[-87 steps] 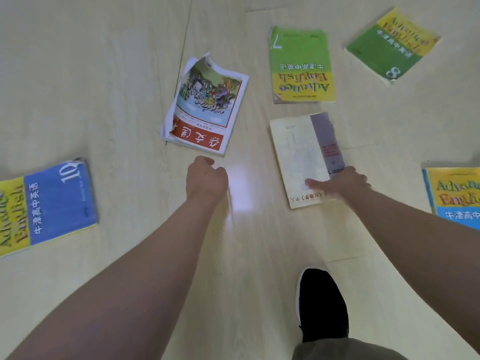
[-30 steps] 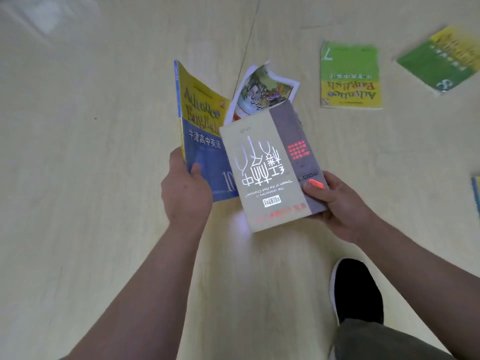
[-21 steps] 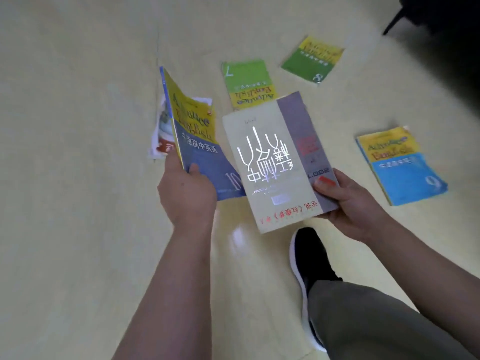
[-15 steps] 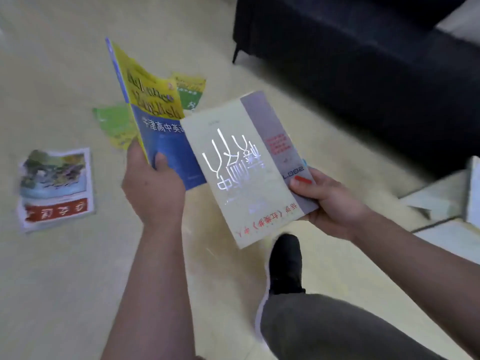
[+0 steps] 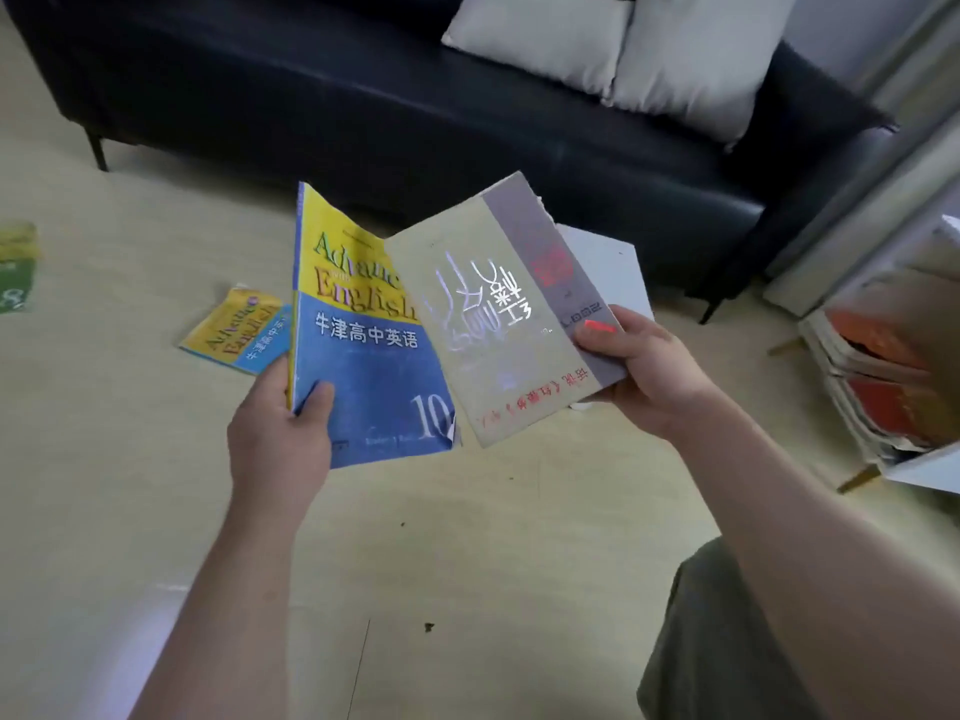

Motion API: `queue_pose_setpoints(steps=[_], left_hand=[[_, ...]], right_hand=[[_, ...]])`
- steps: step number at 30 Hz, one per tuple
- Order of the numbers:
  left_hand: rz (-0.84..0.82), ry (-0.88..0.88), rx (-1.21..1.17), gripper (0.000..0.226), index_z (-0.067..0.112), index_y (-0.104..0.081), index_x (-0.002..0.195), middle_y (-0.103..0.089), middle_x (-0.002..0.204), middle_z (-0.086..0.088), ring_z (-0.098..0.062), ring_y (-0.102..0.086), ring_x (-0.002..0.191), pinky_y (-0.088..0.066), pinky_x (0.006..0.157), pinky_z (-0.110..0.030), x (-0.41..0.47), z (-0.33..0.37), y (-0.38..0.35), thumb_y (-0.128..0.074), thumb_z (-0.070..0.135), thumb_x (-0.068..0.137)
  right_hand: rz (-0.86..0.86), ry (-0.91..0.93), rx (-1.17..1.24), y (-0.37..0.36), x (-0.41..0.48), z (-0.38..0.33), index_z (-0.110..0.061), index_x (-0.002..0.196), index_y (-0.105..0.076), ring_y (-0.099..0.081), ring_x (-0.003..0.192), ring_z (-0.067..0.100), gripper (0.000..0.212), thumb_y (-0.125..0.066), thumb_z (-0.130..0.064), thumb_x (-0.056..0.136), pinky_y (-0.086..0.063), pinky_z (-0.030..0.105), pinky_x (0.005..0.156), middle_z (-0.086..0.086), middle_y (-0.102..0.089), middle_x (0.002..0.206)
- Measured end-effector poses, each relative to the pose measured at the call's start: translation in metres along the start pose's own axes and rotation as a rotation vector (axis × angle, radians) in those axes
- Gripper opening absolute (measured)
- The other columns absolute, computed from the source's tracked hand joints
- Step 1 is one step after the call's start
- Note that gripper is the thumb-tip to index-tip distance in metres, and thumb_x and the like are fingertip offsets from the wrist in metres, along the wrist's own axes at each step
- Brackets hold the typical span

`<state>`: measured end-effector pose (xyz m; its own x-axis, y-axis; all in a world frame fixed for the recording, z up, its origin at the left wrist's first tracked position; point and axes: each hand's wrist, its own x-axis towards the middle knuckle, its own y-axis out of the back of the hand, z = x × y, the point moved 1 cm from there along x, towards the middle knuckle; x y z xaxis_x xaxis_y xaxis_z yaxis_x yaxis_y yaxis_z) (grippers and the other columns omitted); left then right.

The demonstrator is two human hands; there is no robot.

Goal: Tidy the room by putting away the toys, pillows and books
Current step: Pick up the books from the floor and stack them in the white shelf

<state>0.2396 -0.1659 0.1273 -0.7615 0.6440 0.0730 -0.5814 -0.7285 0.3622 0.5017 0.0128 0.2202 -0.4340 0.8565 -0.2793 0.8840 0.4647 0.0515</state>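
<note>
I count two books held, two on the floor (image 5: 104,459) at left, two pillows (left pillow (image 5: 540,33), right pillow (image 5: 696,59)) on the far sofa (image 5: 363,96). Left hand (image 5: 280,439) pinches the blue book (image 5: 363,356), thumb on cover: "English", "牛津高中英语", "10". Right hand (image 5: 649,371) grips the beige book (image 5: 498,324) overlapping it; title inverted, unread. Floor: yellow-blue book (image 5: 236,330) "English"; green book (image 5: 15,272) "8".

Bare floor (image 5: 467,537) lies open below and between the forearms. Ahead, the black sofa (image 5: 363,96) spans the view, two pillows (image 5: 540,33) at its right end. Right: a white shelf (image 5: 930,467), its compartment filled by stacked books (image 5: 883,376). Left, on the floor: a yellow-and-blue textbook (image 5: 234,330) and a green textbook (image 5: 15,272). A white panel (image 5: 608,262) sits before the sofa.
</note>
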Motion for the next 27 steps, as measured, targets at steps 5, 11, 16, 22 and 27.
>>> queue_pose_setpoints(steps=[5, 11, 16, 22, 27], left_hand=[[-0.116, -0.025, 0.063, 0.021, 0.033, -0.066, 0.113, -0.072, 0.091, 0.015, -0.020, -0.067, 0.089, -0.053, 0.080, -0.043, -0.012, 0.014, -0.017, -0.060, 0.017, 0.099], [-0.176, -0.039, 0.022, 0.016, 0.029, -0.067, 0.109, -0.068, 0.088, 0.031, -0.001, -0.065, 0.084, -0.048, 0.071, -0.030, -0.032, 0.057, -0.071, -0.061, 0.017, 0.100], [-0.206, -0.092, -0.068, 0.016, 0.034, -0.068, 0.106, -0.071, 0.090, 0.025, -0.005, -0.066, 0.082, -0.049, 0.068, -0.030, -0.039, 0.109, -0.140, -0.062, 0.020, 0.100], [-0.286, -0.086, -0.126, 0.016, 0.030, -0.070, 0.099, -0.074, 0.089, 0.013, -0.013, -0.069, 0.081, -0.053, 0.071, -0.034, -0.063, 0.170, -0.263, -0.063, 0.016, 0.099], [-0.336, -0.080, -0.125, 0.019, 0.031, -0.071, 0.103, -0.075, 0.094, 0.017, -0.015, -0.071, 0.091, -0.057, 0.082, -0.039, -0.092, 0.218, -0.381, -0.064, 0.014, 0.097]], right_hand=[[0.082, -0.012, 0.347, 0.036, -0.003, 0.022, -0.011, 0.130, -0.062, -0.069, 0.102, 0.033, 0.033, -0.058, -0.015, 0.098, -0.059, 0.045, 0.075, 0.016, -0.070, 0.125], [0.236, -0.059, 0.782, 0.071, 0.001, 0.009, -0.002, 0.128, -0.059, -0.073, 0.104, 0.029, 0.033, -0.064, -0.009, 0.096, -0.062, 0.040, 0.076, 0.016, -0.074, 0.116], [0.304, -0.051, 0.854, 0.124, 0.011, -0.001, -0.004, 0.123, -0.060, -0.077, 0.085, 0.026, 0.027, -0.064, -0.010, 0.097, -0.061, 0.035, 0.065, 0.014, -0.077, 0.105], [0.418, -0.104, 0.708, 0.226, 0.011, -0.005, -0.005, 0.113, -0.064, -0.077, 0.075, 0.027, 0.019, -0.066, -0.006, 0.094, -0.063, 0.040, 0.064, 0.013, -0.079, 0.091], [0.492, -0.095, 0.769, 0.328, 0.014, 0.001, -0.005, 0.110, -0.065, -0.077, 0.074, 0.028, 0.017, -0.067, -0.005, 0.093, -0.063, 0.041, 0.065, 0.013, -0.079, 0.086]])
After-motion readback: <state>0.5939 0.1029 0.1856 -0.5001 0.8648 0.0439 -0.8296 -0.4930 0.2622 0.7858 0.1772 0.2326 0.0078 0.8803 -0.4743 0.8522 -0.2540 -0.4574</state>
